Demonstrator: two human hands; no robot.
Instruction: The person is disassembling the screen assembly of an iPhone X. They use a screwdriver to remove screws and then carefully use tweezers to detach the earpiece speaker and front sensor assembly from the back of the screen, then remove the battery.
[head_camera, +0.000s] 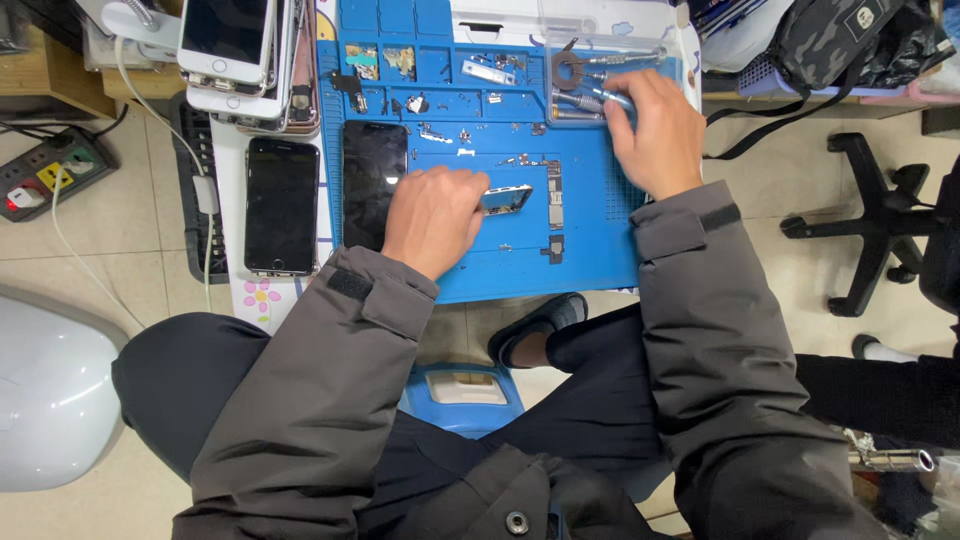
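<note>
Phone frame (507, 198), a small silvery piece with its insides showing, lies near the middle of the blue work mat (590, 270), and the left hand (435, 218) rests over its near end, fingers curled down onto it and grasping it against the mat. The right hand (655, 135) is up at the far right corner of the mat, fingers closed around a thin metal-tipped tool (612, 97) where several more tools lie in a clear tray (600, 75).

The mat covers a small low table, with pale tiled floor (130, 250) on both sides. The person sits close over it in a grey jacket and dark trousers, one foot in a dark slipper (540, 325) tucked under the table edge, above a blue stool (462, 395).

Just left of the left hand lies a black phone screen (368, 180) on the mat; tiny screws, brackets and a narrow circuit board (555, 195) are scattered around the frame and in the mat's upper compartments. Off the mat to the left sits a black phone (282, 205) on a white strip, with a stack of white phones (240, 55) beyond it. A power strip (45, 170) lies on the floor at far left, a white rounded object (50, 390) below it, and a black office chair base (880, 215) stands at right.
</note>
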